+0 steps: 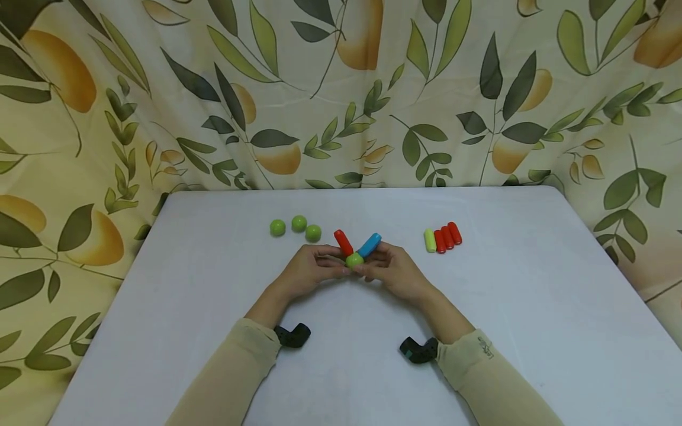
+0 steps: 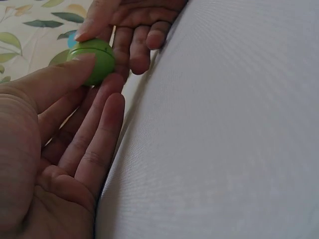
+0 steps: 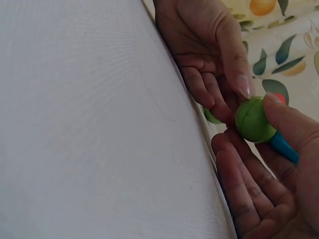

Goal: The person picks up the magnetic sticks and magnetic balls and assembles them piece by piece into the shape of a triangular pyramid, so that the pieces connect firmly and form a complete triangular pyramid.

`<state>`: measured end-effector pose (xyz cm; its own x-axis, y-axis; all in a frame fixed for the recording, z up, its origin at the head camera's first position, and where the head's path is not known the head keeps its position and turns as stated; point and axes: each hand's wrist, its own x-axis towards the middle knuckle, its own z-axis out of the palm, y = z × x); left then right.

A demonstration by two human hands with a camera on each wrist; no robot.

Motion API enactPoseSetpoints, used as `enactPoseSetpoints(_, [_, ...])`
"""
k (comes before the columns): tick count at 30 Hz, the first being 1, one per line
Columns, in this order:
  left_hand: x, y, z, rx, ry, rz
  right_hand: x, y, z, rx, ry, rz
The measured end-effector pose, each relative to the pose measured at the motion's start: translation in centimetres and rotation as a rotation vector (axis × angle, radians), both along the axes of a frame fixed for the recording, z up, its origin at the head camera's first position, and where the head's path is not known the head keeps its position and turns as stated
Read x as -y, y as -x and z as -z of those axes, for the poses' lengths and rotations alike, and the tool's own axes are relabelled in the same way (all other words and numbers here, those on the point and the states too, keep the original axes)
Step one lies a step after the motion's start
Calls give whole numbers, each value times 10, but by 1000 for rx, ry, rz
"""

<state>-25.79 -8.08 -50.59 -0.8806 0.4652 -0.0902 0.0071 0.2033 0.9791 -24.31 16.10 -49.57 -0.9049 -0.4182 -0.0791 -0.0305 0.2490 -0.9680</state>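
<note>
Evidently, the left hand (image 1: 306, 270) and right hand (image 1: 399, 272) are pinching one green ball (image 1: 354, 261) between them over the bench (image 1: 346, 367), neither grip being nearer. A red stick (image 1: 343, 242) is slanting away leftward, a blue stick (image 1: 369, 244) rightward; in both wrist views, the red one is lying almost wholly hidden.
</note>
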Motion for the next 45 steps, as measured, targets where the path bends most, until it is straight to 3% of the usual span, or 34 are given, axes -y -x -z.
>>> enactPoseSetpoints(8, [-2, 1, -3, -53, 9, -23, -2, 2, -1, 2, 29, 34])
enactPoseSetpoints(12, [-2, 1, -5, -67, -19, -71, -3, 3, 0, 17, 29, 61])
enactPoseSetpoints(15, [-1, 1, -5, -123, -46, -186, -4, 3, 1, 47, 44, 83])
enactPoseSetpoints(17, [0, 2, -5, -208, -58, -314, -5, 3, 0, 64, 56, 91])
enactPoseSetpoints(20, [3, 4, -4, -376, -5, -519, -5, 3, -2, 87, 73, 100])
enactPoseSetpoints(23, [6, 7, -2, -466, 97, -634, -4, 3, -5, 94, 75, 95])
enactPoseSetpoints(26, [8, 8, 1, -461, 188, -634, -4, 3, -7, 99, 73, 93])
enactPoseSetpoints(33, [9, 9, 6, -437, 355, -553, -3, 4, -8, 101, 69, 83])
enactPoseSetpoints(39, [7, 7, 6, -446, 375, -562, -4, 3, -7, 101, 59, 82])
enactPoseSetpoints(45, [5, 5, 6, -405, 375, -560, -5, 1, -6, 100, 57, 82])
